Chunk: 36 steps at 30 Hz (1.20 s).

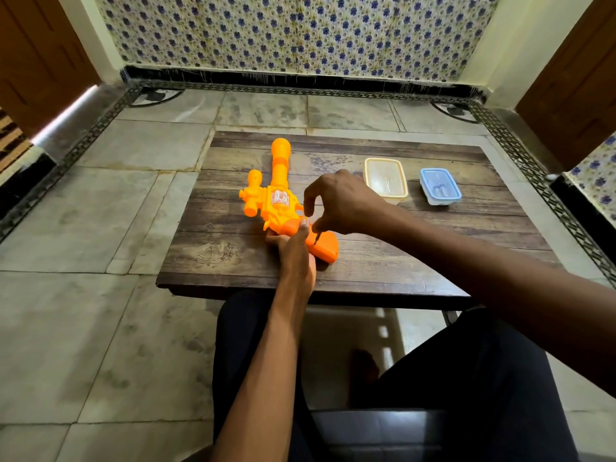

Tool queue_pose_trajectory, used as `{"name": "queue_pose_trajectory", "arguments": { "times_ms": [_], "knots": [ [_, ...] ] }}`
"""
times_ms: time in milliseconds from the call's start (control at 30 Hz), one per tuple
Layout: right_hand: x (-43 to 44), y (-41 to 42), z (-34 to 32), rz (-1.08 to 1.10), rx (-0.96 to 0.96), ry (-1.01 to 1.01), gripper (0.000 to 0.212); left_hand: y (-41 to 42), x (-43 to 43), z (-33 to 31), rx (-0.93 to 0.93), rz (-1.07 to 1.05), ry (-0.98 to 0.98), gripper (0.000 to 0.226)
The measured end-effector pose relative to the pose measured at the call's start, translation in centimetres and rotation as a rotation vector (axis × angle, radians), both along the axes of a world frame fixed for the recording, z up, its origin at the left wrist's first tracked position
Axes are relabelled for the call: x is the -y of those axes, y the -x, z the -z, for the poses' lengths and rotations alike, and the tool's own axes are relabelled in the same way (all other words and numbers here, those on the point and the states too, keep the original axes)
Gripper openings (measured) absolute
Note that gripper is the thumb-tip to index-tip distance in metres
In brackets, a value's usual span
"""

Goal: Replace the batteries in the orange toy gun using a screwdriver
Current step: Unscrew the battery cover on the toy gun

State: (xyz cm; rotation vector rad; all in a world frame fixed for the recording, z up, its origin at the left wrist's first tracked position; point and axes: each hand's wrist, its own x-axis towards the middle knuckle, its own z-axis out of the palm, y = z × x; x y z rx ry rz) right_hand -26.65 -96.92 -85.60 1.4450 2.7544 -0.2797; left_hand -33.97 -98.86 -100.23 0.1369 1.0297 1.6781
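The orange toy gun [280,195] is laid flat on the left half of the counter [400,261], barrel toward the far edge. Its handle is clasped by the left grip [293,248]. A slim screwdriver [317,235] is pinched in the right grip [343,201], tip set on the handle cover. The shaft is best held upright and pressed firmly while turned, so the small screw is not stripped, and the gun pinned down against twisting.
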Motion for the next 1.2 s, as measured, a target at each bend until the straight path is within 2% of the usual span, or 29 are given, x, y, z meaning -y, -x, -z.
{"name": "queue_pose_trajectory", "arguments": {
  "times_ms": [133,267,333,400,433,500,567,633,700,767,933,1067,1200],
  "knots": [
    [-0.17,-0.05,-0.31,0.021,0.053,0.047,0.029,-0.07,-0.02,0.01,0.007,-0.012,0.005,0.068],
    [-0.13,0.19,0.01,0.153,-0.028,0.029,0.056,-0.04,-0.08,0.03,0.001,0.011,-0.003,0.058],
    [-0.12,0.43,0.17,0.136,0.029,-0.04,0.046,0.02,0.07,-0.12,0.015,0.005,-0.006,0.059],
    [-0.11,0.44,0.31,0.069,0.059,-0.08,0.024,0.06,0.11,-0.1,-0.002,0.017,0.006,0.058],
    [-0.04,0.34,0.2,0.026,0.059,-0.072,0.019,0.06,0.05,0.0,-0.007,0.021,0.002,0.058],
    [0.07,0.04,-0.03,-0.027,0.068,0.018,0.031,0.12,0.01,0.08,-0.013,0.023,0.001,0.062],
    [0.06,-0.05,-0.12,-0.02,0.075,0.076,0.031,0.07,-0.01,0.18,-0.026,0.013,0.014,0.064],
    [-0.09,0.14,0.16,0.04,0.066,0.067,0.028,0.08,0.0,0.27,-0.025,-0.014,0.016,0.07],
    [-0.18,0.44,0.42,0.118,0.042,0.053,0.044,-0.04,0.04,0.25,-0.025,-0.012,0.016,0.071],
    [-0.18,0.62,0.42,0.168,0.027,0.03,0.051,-0.12,0.2,0.16,-0.016,-0.015,0.008,0.07],
    [-0.01,0.89,0.43,0.118,0.04,-0.081,0.022,0.12,0.2,0.3,-0.027,0.002,0.005,0.068],
    [-0.23,0.61,-0.06,0.073,0.07,0.032,0.03,0.01,0.2,0.1,-0.019,-0.005,0.007,0.068],
    [-0.78,0.42,0.05,0.111,0.062,0.088,0.031,0.17,0.04,0.2,-0.024,-0.019,0.038,0.078]
  ]
}}
